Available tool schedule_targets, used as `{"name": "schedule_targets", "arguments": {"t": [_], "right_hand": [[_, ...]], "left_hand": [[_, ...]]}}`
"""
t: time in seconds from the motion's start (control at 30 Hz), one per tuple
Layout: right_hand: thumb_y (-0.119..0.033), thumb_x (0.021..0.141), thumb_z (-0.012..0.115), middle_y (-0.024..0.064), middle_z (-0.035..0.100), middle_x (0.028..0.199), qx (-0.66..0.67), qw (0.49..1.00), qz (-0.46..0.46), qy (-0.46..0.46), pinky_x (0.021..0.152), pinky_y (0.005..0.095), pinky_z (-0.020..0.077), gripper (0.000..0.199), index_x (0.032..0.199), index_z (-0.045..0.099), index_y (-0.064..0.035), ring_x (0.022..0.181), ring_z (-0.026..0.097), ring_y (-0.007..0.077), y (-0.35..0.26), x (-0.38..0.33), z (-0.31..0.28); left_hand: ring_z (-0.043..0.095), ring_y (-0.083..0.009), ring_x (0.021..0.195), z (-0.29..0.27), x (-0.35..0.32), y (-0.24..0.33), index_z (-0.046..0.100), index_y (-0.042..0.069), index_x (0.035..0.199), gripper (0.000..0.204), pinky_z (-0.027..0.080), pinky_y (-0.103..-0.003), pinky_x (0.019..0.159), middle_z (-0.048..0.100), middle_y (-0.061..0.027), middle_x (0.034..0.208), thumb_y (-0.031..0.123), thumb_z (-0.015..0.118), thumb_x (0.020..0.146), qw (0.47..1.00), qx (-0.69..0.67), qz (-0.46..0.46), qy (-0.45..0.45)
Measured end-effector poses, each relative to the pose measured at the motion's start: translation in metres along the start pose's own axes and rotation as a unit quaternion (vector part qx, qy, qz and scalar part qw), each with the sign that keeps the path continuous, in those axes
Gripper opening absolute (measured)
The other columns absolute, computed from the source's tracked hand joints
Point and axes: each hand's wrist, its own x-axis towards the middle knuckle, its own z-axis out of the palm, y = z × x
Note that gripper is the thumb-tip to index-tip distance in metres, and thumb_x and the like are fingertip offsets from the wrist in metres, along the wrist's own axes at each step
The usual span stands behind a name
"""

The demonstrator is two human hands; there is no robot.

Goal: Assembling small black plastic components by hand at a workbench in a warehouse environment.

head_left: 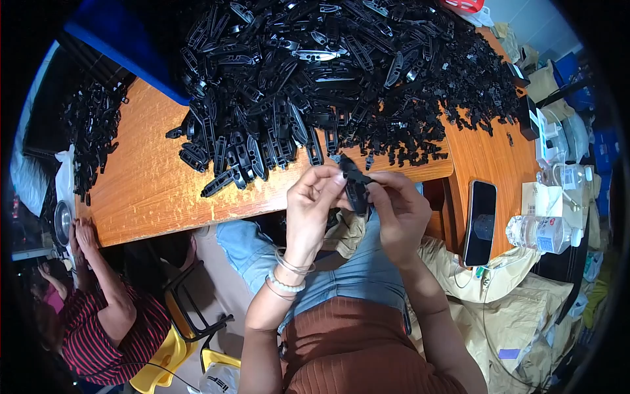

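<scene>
Between my two hands, just off the table's front edge, is a black plastic part (355,190), long and narrow, tilted upright. My left hand (314,197) pinches it from the left with thumb and fingers. From the other side my right hand (399,205) closes thumb and fingertips on it. A small piece seems to sit at its middle, but the fingers partly cover it. Beyond my hands a big heap of long black plastic parts (282,79) covers the table, and smaller black pieces (407,134) lie spread toward the right.
A blue bin (131,59) stands at the back left of the wooden table (151,177). On the right are a phone (481,223) and a clear plastic bottle (541,234). At the left, another person's hand (84,235) rests by a round metal dish (63,220).
</scene>
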Motion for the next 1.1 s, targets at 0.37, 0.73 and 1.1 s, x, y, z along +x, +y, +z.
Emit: {"name": "schedule_targets", "arguments": {"t": [0.37,0.73,1.1], "right_hand": [[0.008,0.069,0.066,0.0076,0.056,0.084,-0.121,0.985,-0.053,-0.112,0.067,0.0244,0.0428,0.014,0.082,0.065,0.0023,0.078,0.054,0.0152,-0.010,0.015,-0.017],[-0.003,0.071,0.070,0.0066,0.057,0.079,-0.148,0.980,-0.034,-0.130,0.063,0.0260,0.0420,0.019,0.089,0.065,0.0010,0.076,0.052,0.0148,-0.003,0.004,-0.018],[-0.005,0.076,0.067,0.0062,0.059,0.078,-0.075,0.945,0.143,-0.286,0.062,0.0259,0.0428,0.018,0.092,0.063,0.0024,0.068,0.054,0.0117,0.017,-0.007,-0.017]], "left_hand": [[0.066,-0.0173,0.072,0.004,-0.022,0.022,0.047,-0.006,0.106,0.022,0.056,-0.025,0.064,0.064,-0.0155,0.085,-0.006,0.055,0.086,0.987,0.134,-0.023,-0.082],[0.064,-0.0085,0.068,-0.009,-0.027,0.014,0.057,-0.003,0.097,0.017,0.051,-0.019,0.060,0.065,-0.0068,0.077,-0.005,0.062,0.081,0.977,0.203,0.039,-0.054],[0.064,-0.0156,0.071,-0.045,-0.009,0.038,0.066,0.000,0.100,0.021,0.049,-0.027,0.065,0.067,-0.0108,0.085,0.011,0.063,0.083,0.876,0.444,0.041,-0.181]]}}
